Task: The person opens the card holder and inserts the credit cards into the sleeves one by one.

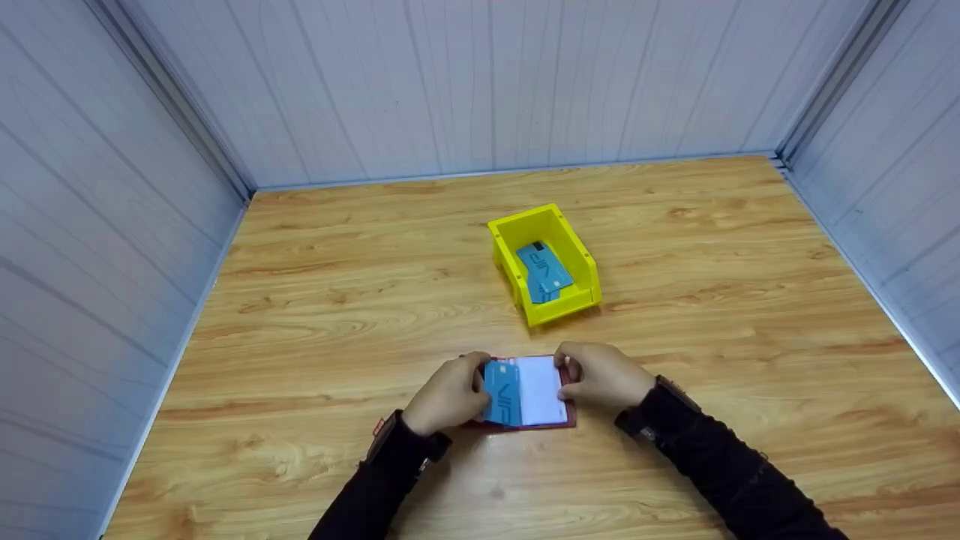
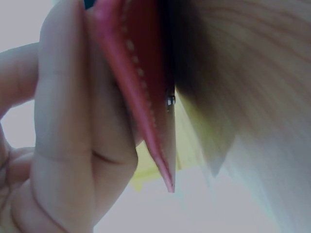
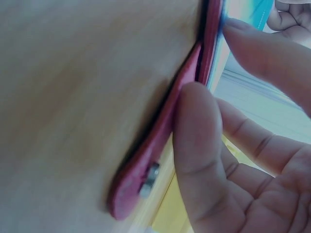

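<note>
A red card wallet [image 1: 571, 414] lies spread open on the table, low in the head view. Against its left half is a blue card [image 1: 502, 394] marked VIP; a white inner leaf [image 1: 541, 394] shows on the right half. My left hand [image 1: 448, 395] pinches the wallet's left edge, thumb over the card's side. In the left wrist view, fingers lie along the stitched red cover [image 2: 138, 82]. My right hand [image 1: 607, 375] grips the right edge with thumb and fingertips. A red strap [image 3: 158, 124] with a metal snap [image 3: 149, 179] sticks out there in the right wrist view.
Beyond the wallet stands a yellow bin [image 1: 564, 307] with more blue cards [image 1: 551, 271] lying inside. The wood-grain table [image 1: 337, 300] is bounded by pale panel walls [image 1: 465, 90] at the back and both sides.
</note>
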### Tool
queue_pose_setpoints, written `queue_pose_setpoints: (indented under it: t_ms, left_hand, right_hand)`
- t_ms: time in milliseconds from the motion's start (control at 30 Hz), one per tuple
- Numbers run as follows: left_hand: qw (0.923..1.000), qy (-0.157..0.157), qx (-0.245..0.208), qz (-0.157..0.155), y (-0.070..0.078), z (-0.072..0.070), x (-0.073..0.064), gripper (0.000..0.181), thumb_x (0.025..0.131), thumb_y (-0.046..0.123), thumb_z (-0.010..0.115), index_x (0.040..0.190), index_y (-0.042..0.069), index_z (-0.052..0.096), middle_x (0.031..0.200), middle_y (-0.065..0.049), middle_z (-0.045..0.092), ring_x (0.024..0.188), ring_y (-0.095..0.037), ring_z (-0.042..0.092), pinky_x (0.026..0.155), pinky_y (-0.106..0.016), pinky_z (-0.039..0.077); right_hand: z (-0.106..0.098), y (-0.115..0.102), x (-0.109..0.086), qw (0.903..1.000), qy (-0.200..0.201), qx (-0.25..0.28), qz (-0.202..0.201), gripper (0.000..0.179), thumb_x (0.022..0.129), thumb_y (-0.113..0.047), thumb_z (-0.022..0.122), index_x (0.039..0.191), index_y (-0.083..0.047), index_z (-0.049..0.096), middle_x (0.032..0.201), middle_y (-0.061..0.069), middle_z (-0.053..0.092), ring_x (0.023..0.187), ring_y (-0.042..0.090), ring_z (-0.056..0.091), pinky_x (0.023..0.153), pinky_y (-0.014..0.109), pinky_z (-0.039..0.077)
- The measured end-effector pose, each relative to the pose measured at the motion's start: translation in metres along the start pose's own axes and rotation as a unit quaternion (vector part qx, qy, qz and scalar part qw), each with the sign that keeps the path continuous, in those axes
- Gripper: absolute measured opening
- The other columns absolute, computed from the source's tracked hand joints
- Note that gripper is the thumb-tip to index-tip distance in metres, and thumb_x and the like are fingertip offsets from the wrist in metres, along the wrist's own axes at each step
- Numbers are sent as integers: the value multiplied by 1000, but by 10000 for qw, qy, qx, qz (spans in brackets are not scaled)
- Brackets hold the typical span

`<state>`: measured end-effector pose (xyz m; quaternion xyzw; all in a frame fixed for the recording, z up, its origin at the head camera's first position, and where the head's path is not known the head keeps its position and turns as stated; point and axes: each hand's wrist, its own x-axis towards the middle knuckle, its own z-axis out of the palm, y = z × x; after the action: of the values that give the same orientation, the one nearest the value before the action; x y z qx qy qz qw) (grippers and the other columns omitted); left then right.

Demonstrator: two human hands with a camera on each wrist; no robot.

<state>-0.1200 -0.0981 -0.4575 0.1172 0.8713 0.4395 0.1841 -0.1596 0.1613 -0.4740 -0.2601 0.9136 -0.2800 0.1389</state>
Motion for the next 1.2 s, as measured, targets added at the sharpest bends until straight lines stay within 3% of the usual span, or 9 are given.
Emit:
queue_pose_setpoints:
  t_ms: [300, 833, 1100, 1200]
  left_hand:
    - [10000, -48, 61, -9, 2, -2, -3, 61, 78, -8, 54, 138, -8, 46, 65, 0, 54, 52, -24, 64, 43, -21, 42]
    - [9997, -135, -77, -205, 4, -4, -3, 61, 79, -7, 55, 139, -6, 46, 66, -1, 55, 51, -19, 62, 43, -22, 43]
    - [9998, -47, -191, 101, 3, -7, -3, 57, 80, -8, 52, 137, -6, 47, 69, -2, 53, 49, -12, 58, 46, -23, 47]
    - [9997, -41, -252, 59, 3, -7, -3, 58, 81, -7, 53, 138, -7, 45, 71, -2, 53, 49, -12, 57, 47, -24, 48]
  right_hand:
    - [-1, -1, 0, 10000, -67, 8, -38, 34, 76, -20, 82, 101, -9, 63, 73, -3, 57, 66, 9, 50, 62, 25, 41]
    - [-1, 0, 1, 9999, -111, 57, 73, 33, 76, -19, 81, 101, -9, 63, 73, -2, 57, 65, 10, 50, 61, 26, 41]
    - [-1, 0, 0, 10000, 4, -7, -98, 33, 75, -19, 82, 101, -9, 64, 72, -5, 56, 64, 8, 49, 61, 24, 41]
    - [-1, 0, 0, 10000, -13, -8, -97, 33, 75, -20, 82, 101, -9, 64, 72, -4, 56, 64, 8, 49, 61, 24, 41]
